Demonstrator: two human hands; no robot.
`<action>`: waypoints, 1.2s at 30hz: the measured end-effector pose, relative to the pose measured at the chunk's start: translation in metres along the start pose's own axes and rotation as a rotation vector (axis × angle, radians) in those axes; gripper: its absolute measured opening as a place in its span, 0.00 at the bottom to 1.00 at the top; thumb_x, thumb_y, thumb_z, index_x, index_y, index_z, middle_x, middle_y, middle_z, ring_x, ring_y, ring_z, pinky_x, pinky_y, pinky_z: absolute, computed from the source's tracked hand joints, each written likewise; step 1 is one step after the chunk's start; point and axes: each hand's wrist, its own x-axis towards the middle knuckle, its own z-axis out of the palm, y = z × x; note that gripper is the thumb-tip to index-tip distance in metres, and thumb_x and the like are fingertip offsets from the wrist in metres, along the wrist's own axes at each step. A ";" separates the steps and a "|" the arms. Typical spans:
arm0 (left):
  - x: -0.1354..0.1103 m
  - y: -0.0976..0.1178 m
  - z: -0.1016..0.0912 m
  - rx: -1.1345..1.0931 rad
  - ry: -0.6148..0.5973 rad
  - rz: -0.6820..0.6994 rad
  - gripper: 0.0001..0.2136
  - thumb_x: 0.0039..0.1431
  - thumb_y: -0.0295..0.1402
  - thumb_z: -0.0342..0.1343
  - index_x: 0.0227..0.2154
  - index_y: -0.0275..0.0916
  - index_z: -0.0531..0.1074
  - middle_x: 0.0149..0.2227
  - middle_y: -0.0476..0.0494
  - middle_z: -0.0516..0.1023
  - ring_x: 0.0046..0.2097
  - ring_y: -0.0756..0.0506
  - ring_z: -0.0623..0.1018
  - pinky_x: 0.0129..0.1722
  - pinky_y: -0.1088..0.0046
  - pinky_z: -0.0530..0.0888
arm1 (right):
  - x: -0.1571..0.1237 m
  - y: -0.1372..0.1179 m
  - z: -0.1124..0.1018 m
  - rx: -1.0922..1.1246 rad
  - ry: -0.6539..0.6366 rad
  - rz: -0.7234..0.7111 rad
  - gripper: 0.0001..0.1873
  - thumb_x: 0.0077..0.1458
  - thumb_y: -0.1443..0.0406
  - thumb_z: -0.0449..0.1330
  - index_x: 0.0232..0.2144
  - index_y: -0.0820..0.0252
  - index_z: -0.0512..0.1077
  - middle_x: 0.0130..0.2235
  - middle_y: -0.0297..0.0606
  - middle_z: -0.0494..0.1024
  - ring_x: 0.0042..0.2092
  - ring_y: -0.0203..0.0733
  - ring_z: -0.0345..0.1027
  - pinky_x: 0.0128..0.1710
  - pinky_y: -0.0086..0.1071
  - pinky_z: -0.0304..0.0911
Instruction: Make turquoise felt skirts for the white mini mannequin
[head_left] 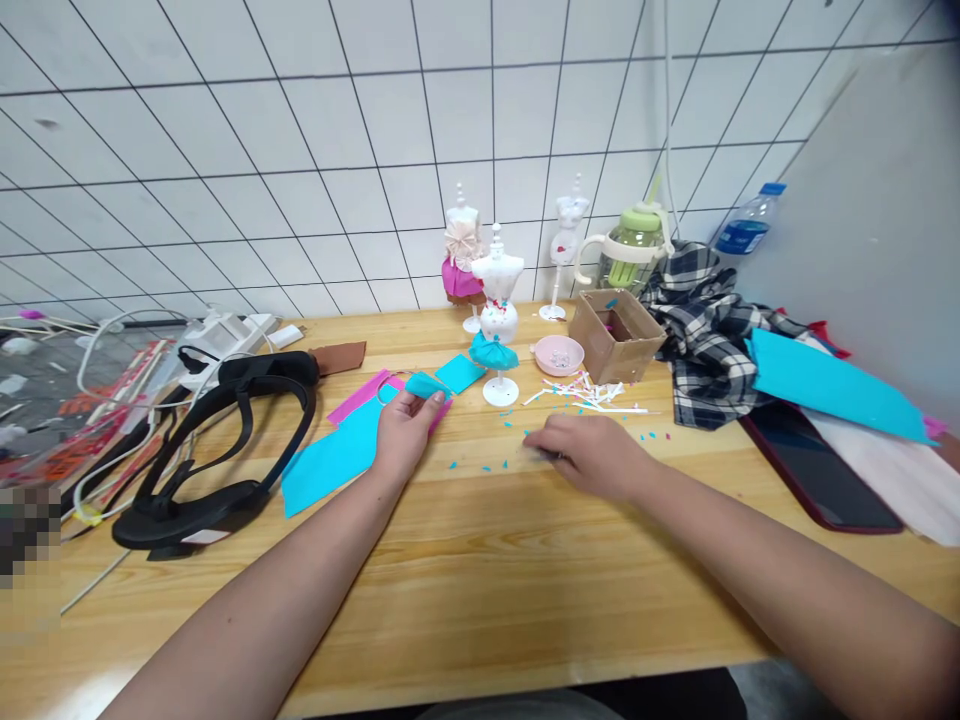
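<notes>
My left hand (pixel 405 430) pinches a small folded piece of turquoise felt (pixel 426 385) over larger turquoise (pixel 334 458) and pink (pixel 360 397) felt sheets on the wooden table (pixel 480 580). My right hand (pixel 592 455) rests palm down on the table, fingers curled over something small that I cannot make out, among tiny turquoise scraps. Just beyond both hands stands a white miniature mannequin (pixel 499 300) wearing a turquoise skirt.
Two more mannequins (pixel 463 255) stand by the tiled wall. A pink dish (pixel 559 355), a cardboard box (pixel 615 335), white paper strips, a checked cloth (pixel 705 330), a green jug, a bottle and a dark tablet (pixel 825 470) lie right. A black headset (pixel 217 450) and cables lie left.
</notes>
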 end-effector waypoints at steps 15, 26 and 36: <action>-0.001 0.001 -0.003 0.126 0.001 -0.020 0.13 0.48 0.42 0.63 0.32 0.37 0.76 0.32 0.46 0.80 0.34 0.45 0.76 0.37 0.69 0.71 | 0.030 0.068 -0.009 -0.046 0.187 0.149 0.28 0.56 0.73 0.50 0.59 0.60 0.62 0.59 0.46 0.68 0.58 0.48 0.62 0.58 0.43 0.55; 0.004 -0.008 -0.001 0.122 -0.029 0.004 0.13 0.49 0.42 0.62 0.32 0.38 0.76 0.32 0.47 0.80 0.33 0.46 0.76 0.36 0.71 0.71 | 0.019 0.004 0.019 -0.110 0.011 0.267 0.17 0.59 0.52 0.54 0.44 0.54 0.72 0.43 0.38 0.75 0.40 0.43 0.72 0.35 0.32 0.61; 0.004 -0.007 0.000 0.215 -0.032 0.017 0.13 0.50 0.43 0.61 0.31 0.37 0.76 0.30 0.47 0.79 0.32 0.47 0.75 0.35 0.71 0.70 | 0.052 -0.016 0.029 -0.172 -0.138 0.106 0.11 0.59 0.69 0.51 0.40 0.59 0.72 0.42 0.43 0.75 0.40 0.44 0.72 0.34 0.31 0.60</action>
